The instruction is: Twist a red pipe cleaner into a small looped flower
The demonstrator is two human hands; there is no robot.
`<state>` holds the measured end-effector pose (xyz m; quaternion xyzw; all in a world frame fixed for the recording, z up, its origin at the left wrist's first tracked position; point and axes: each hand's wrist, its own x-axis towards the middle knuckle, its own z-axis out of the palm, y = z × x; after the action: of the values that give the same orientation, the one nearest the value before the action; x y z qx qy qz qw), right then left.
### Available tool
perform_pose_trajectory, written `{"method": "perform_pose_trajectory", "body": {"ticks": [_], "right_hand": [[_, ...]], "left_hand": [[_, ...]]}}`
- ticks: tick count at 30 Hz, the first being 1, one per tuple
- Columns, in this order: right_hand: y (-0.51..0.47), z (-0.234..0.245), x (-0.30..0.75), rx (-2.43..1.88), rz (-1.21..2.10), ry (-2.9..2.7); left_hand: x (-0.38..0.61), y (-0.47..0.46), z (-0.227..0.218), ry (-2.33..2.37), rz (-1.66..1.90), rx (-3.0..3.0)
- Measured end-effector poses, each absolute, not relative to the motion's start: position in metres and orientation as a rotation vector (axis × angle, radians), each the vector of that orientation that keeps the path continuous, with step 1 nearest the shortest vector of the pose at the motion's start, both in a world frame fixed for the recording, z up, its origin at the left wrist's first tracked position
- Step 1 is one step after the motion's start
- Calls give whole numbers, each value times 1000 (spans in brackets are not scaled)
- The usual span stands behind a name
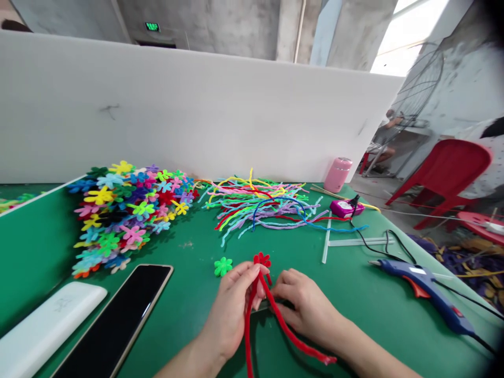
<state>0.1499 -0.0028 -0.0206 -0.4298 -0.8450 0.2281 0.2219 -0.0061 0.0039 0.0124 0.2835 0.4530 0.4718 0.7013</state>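
While the red pipe cleaner (247,346) is pinched near the front edge of the table (189,320) by the closed fingers of the left hand (236,302) and right hand (305,307), its red felt flower (262,259) could be pulled loose if tugged unevenly.

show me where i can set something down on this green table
Bare table lies between the right hand and the glue gun, and between the phone and the green flower. It is crowded at the back: felt flower pile, pipe cleaner heap, glue sticks.
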Motion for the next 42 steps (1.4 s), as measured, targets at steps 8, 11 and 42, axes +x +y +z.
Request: {"method": "perform_pose_trajectory", "body": {"ticks": [8, 11, 42], "right_hand": [[3, -27, 151, -1345, 520, -2273], [4, -23, 153, -1351, 647, -2062], [-2, -12, 144, -933, 1799, -1121]], "left_hand": [[-3, 1, 8, 971, 1010, 687], [-3, 0, 5, 960, 1006, 722], [0, -1, 2, 1044, 883, 1042]]}}
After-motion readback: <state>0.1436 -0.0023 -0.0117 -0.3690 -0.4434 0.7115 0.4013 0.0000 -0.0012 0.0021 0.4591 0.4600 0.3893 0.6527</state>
